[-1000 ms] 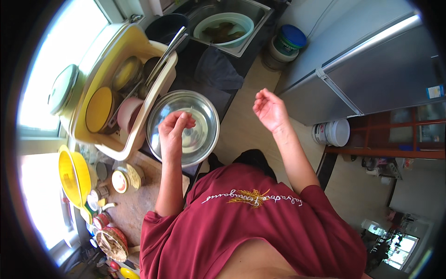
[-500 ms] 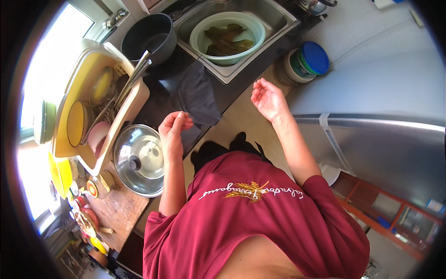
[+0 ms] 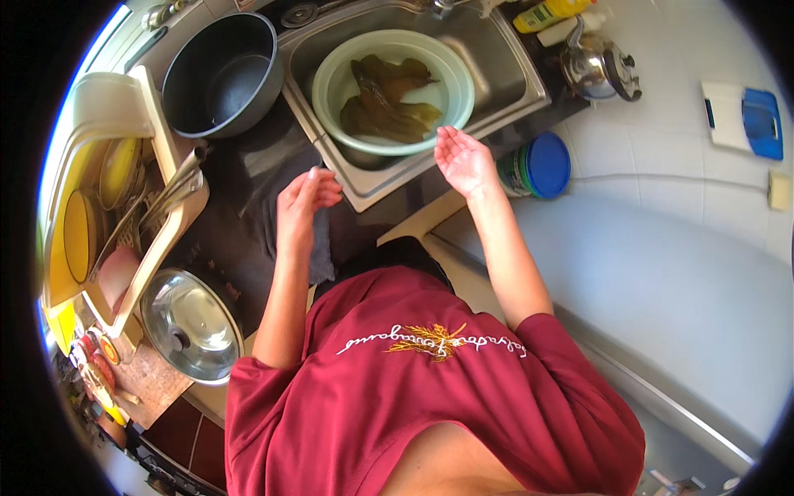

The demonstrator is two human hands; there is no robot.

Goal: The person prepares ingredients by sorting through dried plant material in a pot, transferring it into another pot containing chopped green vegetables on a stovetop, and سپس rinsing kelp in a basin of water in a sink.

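Observation:
My right hand (image 3: 466, 165) hovers at the near right rim of a pale green basin (image 3: 321, 99), palm up and fingers loosely extended, with nothing in it. Several limp, brown-green pieces like kelp (image 3: 389, 112) lie in water in the basin, which stands in a steel sink (image 3: 506, 70). To the left, my left hand (image 3: 304, 202) is raised over the counter by the sink's near left corner. Its fingers are half bent and apart from the thumb; I see nothing held. Partly hidden below it is a dark grey cloth (image 3: 321, 252).
A deep black pot (image 3: 223, 78) stands left of the sink. Nearer are a dish rack (image 3: 184, 211) with bowls and utensils, and a glass lid (image 3: 192, 331). A kettle (image 3: 597, 70), bottles (image 3: 550, 12) and a blue-lidded bucket (image 3: 547, 165) are at the right.
My body and view have shifted toward the sink. Both hands are now closer to it, the right one reaching the basin's rim. My left fingers have loosened from a near pinch.

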